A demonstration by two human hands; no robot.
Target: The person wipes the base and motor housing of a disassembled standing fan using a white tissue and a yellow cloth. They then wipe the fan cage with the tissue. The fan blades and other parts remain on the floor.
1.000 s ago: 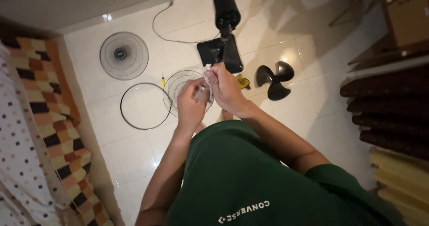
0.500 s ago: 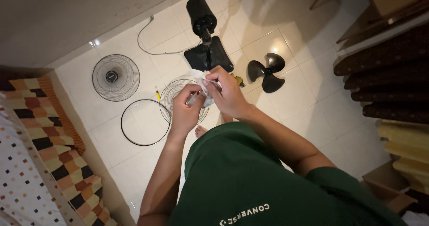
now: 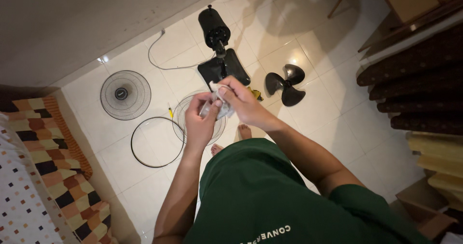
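Head cam, looking straight down: white tiled floor (image 3: 144, 171) fills most of the frame, patchwork blanket (image 3: 53, 162) along the lower left edge, dark cushions (image 3: 419, 89) stacked upper right. Person in a green shirt (image 3: 260, 196) takes up the bottom centre, bare toes just visible above the hem. Fan parts spread out on the tiles: black fan body w/ base (image 3: 219, 51) at top centre, cord trailing off to its left; round wire grille (image 3: 125, 94) at centre left; thin black ring (image 3: 156, 142) below that; second wire grille (image 3: 190, 116) partly hidden behind the hands; black three-blade propeller (image 3: 287, 84) right of centre, well apart from the body. Small yellow screwdriver (image 3: 170, 112) lies between the two grilles. Left hand (image 3: 200, 123) and right hand (image 3: 241, 101) meet at frame centre, both closed round a crumpled clear plastic bag (image 3: 218, 106) held up in the air — left gripping from below, right pinching it from above.
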